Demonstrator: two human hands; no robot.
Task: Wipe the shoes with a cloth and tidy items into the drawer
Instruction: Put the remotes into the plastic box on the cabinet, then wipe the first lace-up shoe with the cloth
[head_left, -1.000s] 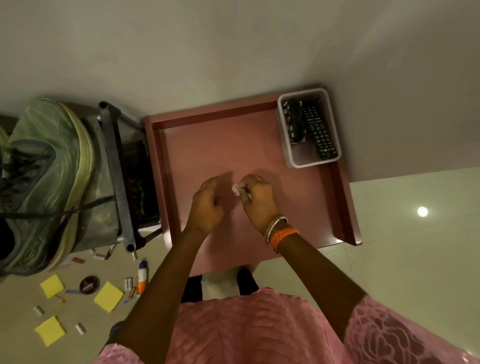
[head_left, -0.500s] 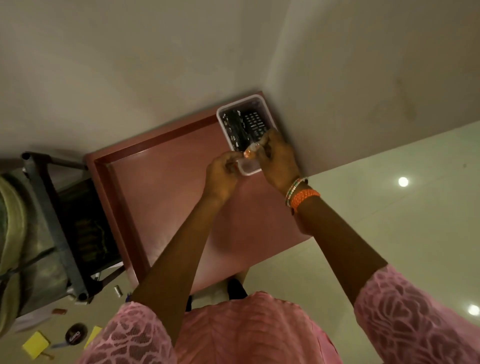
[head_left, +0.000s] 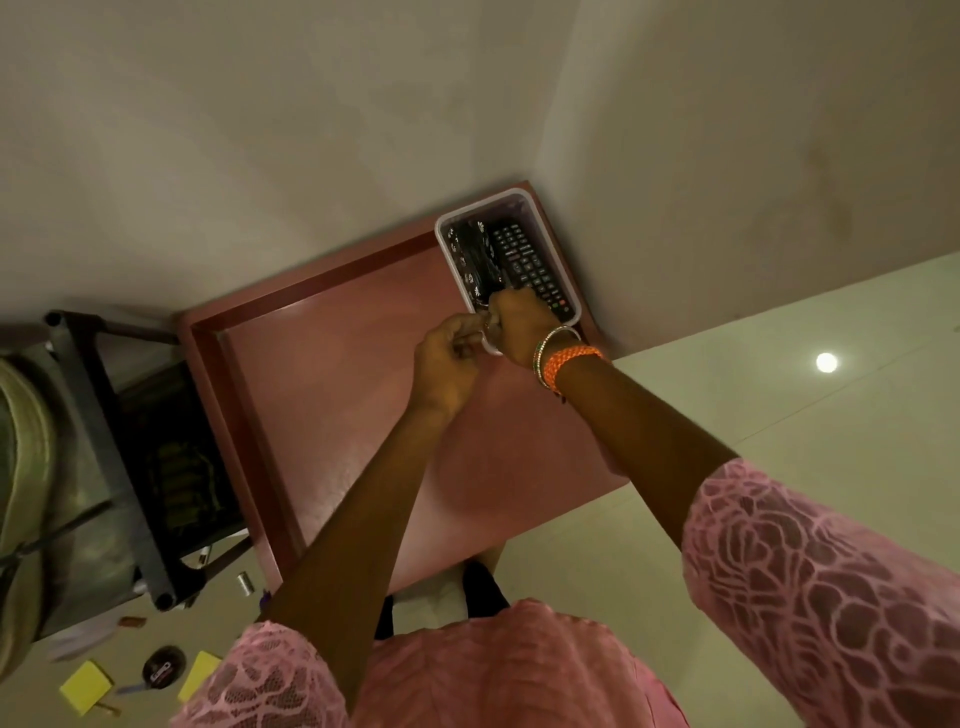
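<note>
seen from above, a pink drawer (head_left: 332, 415) fills the middle of the frame, pulled open over a pale floor. a white plastic tray (head_left: 563, 270) sits in the drawer's upper right corner, its long axis running from upper left to lower right. inside it lie a black remote control (head_left: 524, 262) and, to its left, a dark patterned object that is hard to identify.

both hands meet at the tray's lower end. the right hand (head_left: 519, 325), nearer the tray and partly over its rim, has its fingers curled, apparently pinching something small; what it is cannot be made out. the left hand (head_left: 447, 364), just left of it and touching it, also has curled fingers, and whether it holds anything cannot be told. the tray lies directly ahead of the hands, toward the upper right.

at the left edge, a greenish shoe (head_left: 23, 467) on a dark metal rack (head_left: 124, 467) is cut off. at lower left, yellow sticky notes (head_left: 85, 686), a small round tin and other bits lie scattered on the floor, not yet tidied.
</note>
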